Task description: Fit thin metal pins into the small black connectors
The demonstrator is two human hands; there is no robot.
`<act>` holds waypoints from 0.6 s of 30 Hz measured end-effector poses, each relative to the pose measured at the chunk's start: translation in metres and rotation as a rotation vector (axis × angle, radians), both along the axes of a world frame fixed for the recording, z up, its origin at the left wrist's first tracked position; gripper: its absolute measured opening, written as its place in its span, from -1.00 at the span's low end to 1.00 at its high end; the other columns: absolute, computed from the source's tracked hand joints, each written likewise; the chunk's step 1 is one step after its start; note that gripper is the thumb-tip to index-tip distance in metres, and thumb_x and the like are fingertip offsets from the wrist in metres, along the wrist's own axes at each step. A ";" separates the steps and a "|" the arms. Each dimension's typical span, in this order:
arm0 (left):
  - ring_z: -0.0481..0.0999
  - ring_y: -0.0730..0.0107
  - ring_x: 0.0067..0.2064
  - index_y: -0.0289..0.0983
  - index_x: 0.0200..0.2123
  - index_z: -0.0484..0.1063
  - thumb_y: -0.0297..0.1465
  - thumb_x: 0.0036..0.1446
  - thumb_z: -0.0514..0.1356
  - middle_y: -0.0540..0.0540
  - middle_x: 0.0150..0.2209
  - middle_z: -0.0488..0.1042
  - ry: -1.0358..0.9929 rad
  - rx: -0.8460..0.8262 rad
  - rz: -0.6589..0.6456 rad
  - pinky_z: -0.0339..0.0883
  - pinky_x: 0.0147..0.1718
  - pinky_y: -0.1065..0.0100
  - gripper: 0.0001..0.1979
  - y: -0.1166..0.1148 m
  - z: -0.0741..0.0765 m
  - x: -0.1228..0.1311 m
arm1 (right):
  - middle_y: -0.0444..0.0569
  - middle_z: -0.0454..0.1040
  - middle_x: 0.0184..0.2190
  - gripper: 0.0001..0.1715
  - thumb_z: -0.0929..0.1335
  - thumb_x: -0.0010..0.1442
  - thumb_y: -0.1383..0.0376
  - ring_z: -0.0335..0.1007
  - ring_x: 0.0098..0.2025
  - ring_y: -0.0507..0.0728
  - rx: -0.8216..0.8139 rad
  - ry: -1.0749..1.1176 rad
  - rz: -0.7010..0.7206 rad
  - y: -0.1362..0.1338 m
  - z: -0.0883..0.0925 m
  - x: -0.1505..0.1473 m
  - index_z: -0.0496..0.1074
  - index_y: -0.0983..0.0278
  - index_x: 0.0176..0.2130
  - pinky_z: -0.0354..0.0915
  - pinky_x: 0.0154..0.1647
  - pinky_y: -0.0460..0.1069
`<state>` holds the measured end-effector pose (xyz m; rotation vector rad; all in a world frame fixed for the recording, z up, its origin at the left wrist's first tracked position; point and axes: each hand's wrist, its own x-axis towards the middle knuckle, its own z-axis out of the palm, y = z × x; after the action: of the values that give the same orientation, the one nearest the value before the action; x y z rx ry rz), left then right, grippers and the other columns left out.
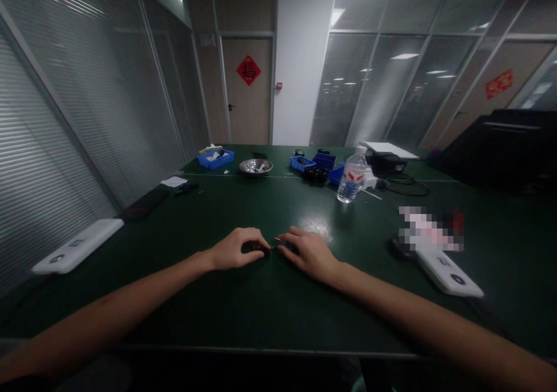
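Both hands rest low over the middle of the dark green table (243, 316), their fingertips a small gap apart. My left hand (239, 248) has its thumb and fingers curled round a small dark object (261, 249), mostly covered. My right hand (308, 251) is closed on another small dark item (284, 242) with a thin light tip that points toward the left hand. What exactly these two pieces are is too small and dark to tell.
Beyond the hands stand a water bottle (351, 177), a metal bowl (256, 168), a blue tray (216, 159) and a smaller blue basket (301, 163). White devices lie at left (80, 246) and right (450, 273). A black bag (500, 148) sits far right.
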<state>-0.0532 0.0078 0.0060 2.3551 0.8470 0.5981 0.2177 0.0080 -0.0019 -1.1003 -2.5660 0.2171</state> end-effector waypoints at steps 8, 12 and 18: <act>0.51 0.33 -0.17 -0.23 -0.02 0.57 -0.33 0.32 0.24 -0.09 -0.14 0.53 -0.046 -0.018 0.123 0.36 -0.18 0.32 -0.78 0.004 -0.003 -0.003 | -0.03 0.56 -0.12 -0.72 0.35 0.40 0.21 0.48 -0.16 0.13 -0.120 0.010 -0.005 0.010 0.003 -0.004 0.56 0.17 0.04 0.27 -0.21 -0.04; 0.51 0.33 -0.18 -0.22 -0.01 0.57 -0.33 0.32 0.23 -0.09 -0.14 0.53 -0.044 -0.015 0.118 0.36 -0.18 0.32 -0.77 0.004 -0.004 -0.003 | -0.04 0.58 -0.11 -0.75 0.39 0.33 0.25 0.49 -0.13 0.15 -0.205 0.033 -0.038 0.010 0.009 -0.007 0.57 0.19 -0.01 0.30 -0.15 -0.02; 0.51 0.28 -0.12 -0.22 0.00 0.55 -0.32 0.33 0.22 -0.11 -0.10 0.52 -0.043 0.011 0.092 0.38 -0.12 0.28 -0.77 0.002 -0.005 -0.003 | -0.04 0.56 -0.15 -0.81 0.39 0.31 0.30 0.46 -0.20 0.12 -0.113 0.090 -0.037 0.002 0.002 -0.012 0.54 0.22 -0.07 0.29 -0.22 -0.04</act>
<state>-0.0565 0.0102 0.0007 2.3142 0.9388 0.6904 0.2062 0.0104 0.0003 -1.1503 -2.4779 0.3970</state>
